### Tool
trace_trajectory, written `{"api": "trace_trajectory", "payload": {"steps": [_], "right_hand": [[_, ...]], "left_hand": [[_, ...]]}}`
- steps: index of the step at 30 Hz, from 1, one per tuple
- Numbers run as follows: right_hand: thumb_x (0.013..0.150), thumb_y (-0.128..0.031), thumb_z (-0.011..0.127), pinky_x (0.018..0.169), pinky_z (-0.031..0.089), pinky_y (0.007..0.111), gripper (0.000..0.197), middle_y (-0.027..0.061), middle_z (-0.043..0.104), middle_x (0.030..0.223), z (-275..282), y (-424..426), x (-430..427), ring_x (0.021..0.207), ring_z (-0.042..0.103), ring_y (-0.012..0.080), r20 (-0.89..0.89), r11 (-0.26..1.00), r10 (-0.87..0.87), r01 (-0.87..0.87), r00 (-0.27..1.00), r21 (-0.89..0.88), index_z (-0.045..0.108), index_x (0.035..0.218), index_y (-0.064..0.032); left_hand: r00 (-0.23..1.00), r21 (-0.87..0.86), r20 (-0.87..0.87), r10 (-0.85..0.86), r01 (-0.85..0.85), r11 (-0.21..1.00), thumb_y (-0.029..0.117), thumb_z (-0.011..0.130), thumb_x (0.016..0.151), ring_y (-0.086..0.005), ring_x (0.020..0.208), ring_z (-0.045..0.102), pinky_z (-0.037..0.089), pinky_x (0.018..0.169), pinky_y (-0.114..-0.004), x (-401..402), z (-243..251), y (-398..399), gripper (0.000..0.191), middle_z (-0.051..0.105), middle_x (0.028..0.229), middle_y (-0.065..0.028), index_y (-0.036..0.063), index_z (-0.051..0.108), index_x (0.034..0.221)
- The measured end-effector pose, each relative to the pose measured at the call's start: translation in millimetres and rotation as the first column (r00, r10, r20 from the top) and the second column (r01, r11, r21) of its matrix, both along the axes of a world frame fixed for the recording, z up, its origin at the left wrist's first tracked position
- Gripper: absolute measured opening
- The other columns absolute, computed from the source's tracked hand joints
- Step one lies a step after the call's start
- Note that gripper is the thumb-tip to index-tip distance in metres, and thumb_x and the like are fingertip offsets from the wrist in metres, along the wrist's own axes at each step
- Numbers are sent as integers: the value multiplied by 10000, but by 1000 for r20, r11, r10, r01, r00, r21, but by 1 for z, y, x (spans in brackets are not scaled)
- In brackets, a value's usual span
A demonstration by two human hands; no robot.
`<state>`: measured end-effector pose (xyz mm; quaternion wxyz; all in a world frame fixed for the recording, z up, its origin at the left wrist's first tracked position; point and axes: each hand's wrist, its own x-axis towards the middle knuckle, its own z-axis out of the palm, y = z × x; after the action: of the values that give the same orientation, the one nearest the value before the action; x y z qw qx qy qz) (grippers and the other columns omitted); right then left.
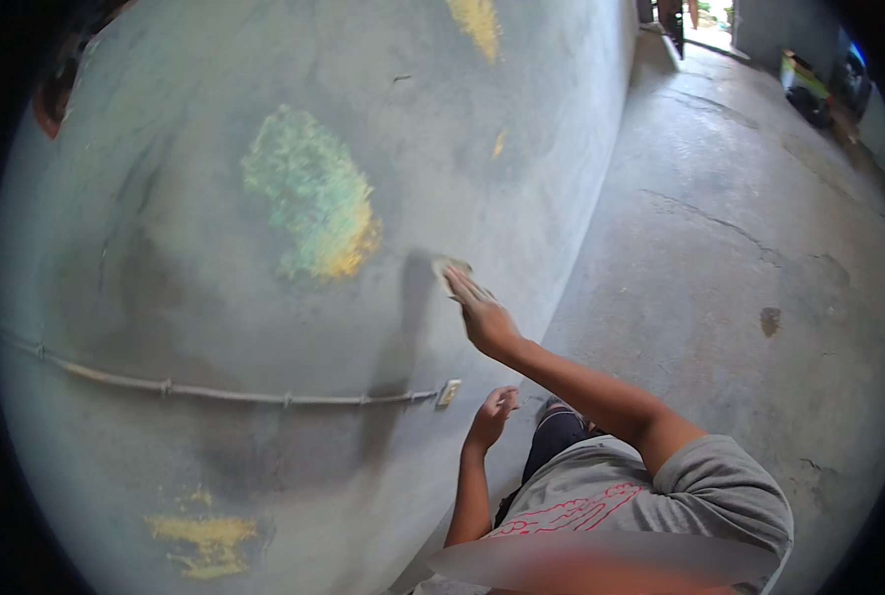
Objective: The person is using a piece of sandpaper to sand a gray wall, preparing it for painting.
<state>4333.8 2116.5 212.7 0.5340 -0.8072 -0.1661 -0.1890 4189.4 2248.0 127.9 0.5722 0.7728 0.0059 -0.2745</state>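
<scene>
My right hand (483,309) is raised to the grey plastered wall (323,327), its fingers stretched over a small pale flat pad (442,269). Blur hides whether the pad is sandpaper, sponge or folded cloth. Left of it is a rough patch of green and yellow paint (312,197) on the wall. My left hand (493,418) hangs lower, near the wall, with loosely bent fingers and nothing visible in them. Just left of that hand, an electrical outlet (449,393) ends a wall-mounted conduit (226,392).
Yellow patches mark the wall at the top (478,28) and lower left (204,543). A small nail or wire (402,77) seems to stick out above. The cracked concrete floor (680,297) runs to a bright doorway (710,22). Boxed items (805,85) stand far right.
</scene>
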Motion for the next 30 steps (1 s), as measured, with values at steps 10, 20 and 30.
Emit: {"api": "trace_trajectory", "payload": {"steps": [10,20,30], "right_hand": [[891,-134,599,827,509,344,274,68,600,991,-93,-167,29,880,619,187,-566,276,314,497,762,823,538,1116,10],[916,-160,611,861,462,298,287,78,664,1074,-59,-188,110,983,598,140,-503,735,-108,409,858,540,609,1127,35],[893,62,516,911,487,297,381,186,618,1215,65,-167,234,1099,617,204,-22,875,-376,363,926,322,561,1266,-1]], "left_hand": [[999,-3,-52,5,-6,1000,503,504,959,-171,1017,621,448,842,-328,104,-18,-35,539,585,1238,-55,71,497,1283],[988,-143,150,-48,70,987,564,513,928,-196,958,647,486,768,-293,248,-2,-127,680,571,1241,-172,19,439,1328],[981,-160,127,-150,170,972,470,480,979,-205,967,642,479,776,-315,318,10,-146,546,578,1225,-148,32,470,1306]]}}
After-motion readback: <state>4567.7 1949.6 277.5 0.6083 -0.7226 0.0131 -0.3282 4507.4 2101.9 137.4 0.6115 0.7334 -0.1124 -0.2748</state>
